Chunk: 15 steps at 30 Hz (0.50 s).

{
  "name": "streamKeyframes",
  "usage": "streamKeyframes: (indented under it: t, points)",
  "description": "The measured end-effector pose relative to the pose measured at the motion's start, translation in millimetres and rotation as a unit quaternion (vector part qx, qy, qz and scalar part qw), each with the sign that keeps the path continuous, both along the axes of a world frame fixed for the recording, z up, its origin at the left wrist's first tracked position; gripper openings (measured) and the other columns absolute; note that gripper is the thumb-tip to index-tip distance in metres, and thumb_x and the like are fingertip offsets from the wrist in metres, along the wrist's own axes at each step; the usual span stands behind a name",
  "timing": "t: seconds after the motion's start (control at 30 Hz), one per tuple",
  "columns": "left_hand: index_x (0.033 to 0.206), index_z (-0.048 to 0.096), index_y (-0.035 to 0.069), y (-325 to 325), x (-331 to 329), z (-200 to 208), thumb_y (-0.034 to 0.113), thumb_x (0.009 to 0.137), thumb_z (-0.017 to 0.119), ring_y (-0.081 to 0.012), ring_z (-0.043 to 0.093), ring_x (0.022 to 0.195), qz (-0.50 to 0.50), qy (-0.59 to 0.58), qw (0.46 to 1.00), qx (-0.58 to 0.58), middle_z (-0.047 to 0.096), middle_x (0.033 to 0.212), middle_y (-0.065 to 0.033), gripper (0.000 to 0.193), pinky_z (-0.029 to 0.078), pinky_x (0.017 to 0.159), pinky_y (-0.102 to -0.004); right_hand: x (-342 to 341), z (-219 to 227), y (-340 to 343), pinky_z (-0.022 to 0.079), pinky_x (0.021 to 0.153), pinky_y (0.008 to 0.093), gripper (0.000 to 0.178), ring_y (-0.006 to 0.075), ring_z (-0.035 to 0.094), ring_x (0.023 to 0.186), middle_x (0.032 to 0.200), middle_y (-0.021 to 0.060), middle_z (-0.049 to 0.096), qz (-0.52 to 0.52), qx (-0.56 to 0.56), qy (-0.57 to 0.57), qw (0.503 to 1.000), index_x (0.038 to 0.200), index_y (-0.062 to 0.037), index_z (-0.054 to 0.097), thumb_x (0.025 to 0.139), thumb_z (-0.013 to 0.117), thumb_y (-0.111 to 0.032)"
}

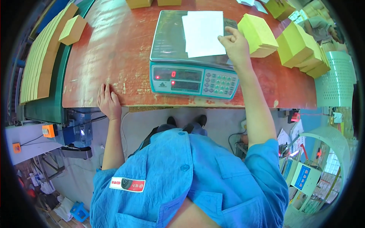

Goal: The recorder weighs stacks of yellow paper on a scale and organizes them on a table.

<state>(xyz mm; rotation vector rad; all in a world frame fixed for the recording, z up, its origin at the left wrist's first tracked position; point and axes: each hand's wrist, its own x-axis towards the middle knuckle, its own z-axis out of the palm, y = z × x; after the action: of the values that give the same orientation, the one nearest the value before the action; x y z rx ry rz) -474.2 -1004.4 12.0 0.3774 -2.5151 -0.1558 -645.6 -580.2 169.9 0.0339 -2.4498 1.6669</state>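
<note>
Left of the scale (167, 41), the left hand (109, 102) rests loose on the table (118, 57); above the scale, the right hand (237, 47) meets paper (204, 34), grip unclear.

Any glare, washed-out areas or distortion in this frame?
Head view: pale glare streaks the red table, strongest at upper left; the white paper looks washed out, with little detail; near the dark round border, the long yellowish stack at left bows.
</note>
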Motion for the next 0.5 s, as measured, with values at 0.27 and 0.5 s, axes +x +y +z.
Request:
streamKeyframes:
  t: [0.27, 0.5]
  points:
    - [0.128, 0.061, 0.009, -4, 6, -4, 0.024, 0.092, 0.046, -0.0301, 0.049, 0.126, 0.003, -0.006, 1.000, -0.011, 0.054, 0.138, -0.0122, 0.041, 0.034, 0.105, -0.0430, 37, -27, 116, 0.051, 0.084, 0.0373, 0.042, 0.0253, 0.067, 0.094, 0.102, 0.0101, 0.071, -0.168, 0.191, 0.122, 0.959, 0.128, -0.0067, 0.056, 0.089, 0.064, -0.021]
    - [0.126, 0.062, 0.009, 0, -3, -1, 0.024, 0.092, 0.044, -0.0316, 0.051, 0.122, -0.009, 0.009, 1.000, 0.010, 0.056, 0.136, -0.0116, 0.041, 0.035, 0.104, -0.0429, 88, -141, 243, 0.041, 0.103, 0.0446, 0.038, 0.0250, 0.050, 0.126, 0.135, 0.0076, 0.056, -0.266, 0.549, 0.006, 0.792, 0.128, -0.0137, 0.058, 0.093, 0.055, -0.028]
